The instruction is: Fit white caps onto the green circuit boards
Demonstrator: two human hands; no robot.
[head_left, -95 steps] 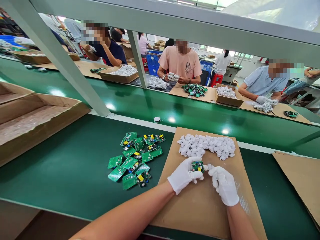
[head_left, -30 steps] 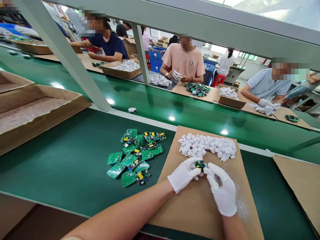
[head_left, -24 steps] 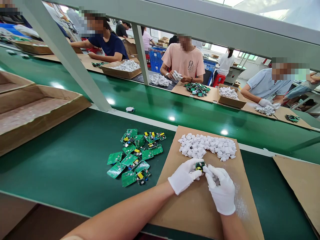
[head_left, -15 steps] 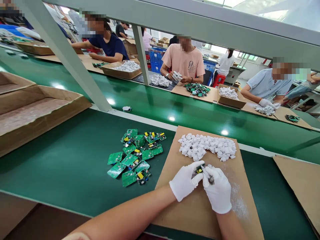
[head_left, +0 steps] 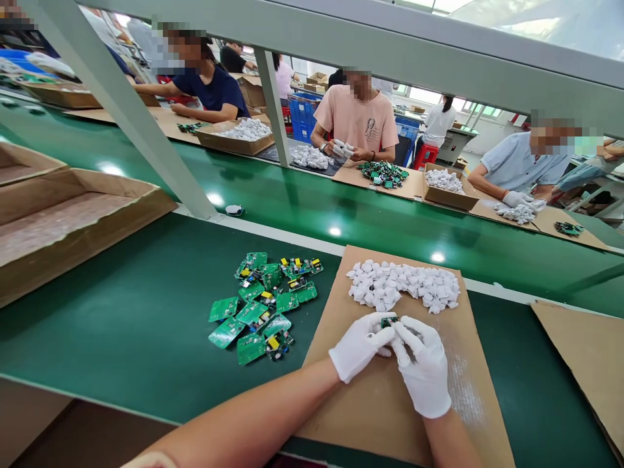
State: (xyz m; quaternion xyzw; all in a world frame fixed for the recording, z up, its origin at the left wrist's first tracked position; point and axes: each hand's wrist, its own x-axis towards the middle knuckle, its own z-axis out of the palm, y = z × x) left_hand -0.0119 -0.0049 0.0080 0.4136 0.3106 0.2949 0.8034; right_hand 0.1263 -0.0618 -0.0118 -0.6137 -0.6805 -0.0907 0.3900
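Note:
In white gloves, both my hands meet over a brown cardboard sheet [head_left: 351, 409]. My left hand [head_left: 359, 346] pinches a small green circuit board [head_left: 389, 322] between thumb and fingers. The fingertips of my right hand [head_left: 425, 364] are closed against the same board from the other side, and they cover much of it. Just beyond my hands lies a heap of small white wrapped pieces [head_left: 404, 283]. Off to the left, a loose pile of green circuit boards [head_left: 260, 309] with yellow and black components rests on the dark green table.
Cardboard trays [head_left: 88, 227] stand at the left, and another cardboard piece [head_left: 585, 364] lies at the right. Past a pale rail runs a green conveyor belt [head_left: 302, 201] carrying one white-topped item [head_left: 234, 210]. A slanted metal post [head_left: 141, 110] rises at the left. Several co-workers sit across the belt.
The board has been turned between my fingers, so its yellow component no longer shows. The item on the conveyor has shifted slightly left.

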